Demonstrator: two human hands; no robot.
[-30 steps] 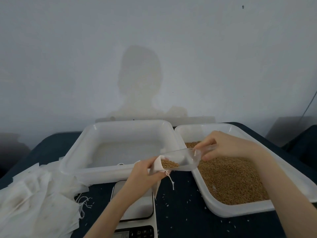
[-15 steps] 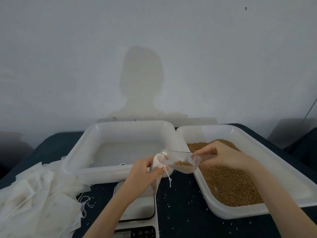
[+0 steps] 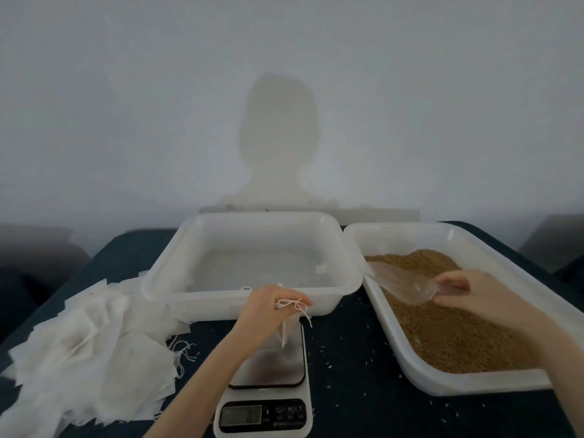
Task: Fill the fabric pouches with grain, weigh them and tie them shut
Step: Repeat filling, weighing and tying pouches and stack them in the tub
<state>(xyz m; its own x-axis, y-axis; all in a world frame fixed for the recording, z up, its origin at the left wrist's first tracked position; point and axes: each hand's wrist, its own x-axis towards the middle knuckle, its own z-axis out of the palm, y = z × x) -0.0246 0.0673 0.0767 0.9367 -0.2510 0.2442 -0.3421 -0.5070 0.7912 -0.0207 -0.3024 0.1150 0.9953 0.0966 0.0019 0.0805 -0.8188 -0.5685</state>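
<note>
My left hand (image 3: 271, 306) grips the neck of a small white fabric pouch (image 3: 288, 331), which hangs down over the platform of a white digital scale (image 3: 268, 371); its drawstring dangles beside my fingers. My right hand (image 3: 464, 294) holds the handle of a clear plastic scoop (image 3: 398, 281), which lies over the brown grain (image 3: 442, 327) in the white tray (image 3: 474, 382) on the right. The scoop looks empty.
An empty white tray (image 3: 252, 303) stands behind the scale. A heap of flat white pouches (image 3: 85, 358) lies at the left on the dark table (image 3: 347, 390). Loose grains are scattered on the table. A pale wall rises close behind the trays.
The scoop has left the pouch mouth and swung right over the grain tray. My left hand has closed the pouch neck and lowered the pouch over the scale.
</note>
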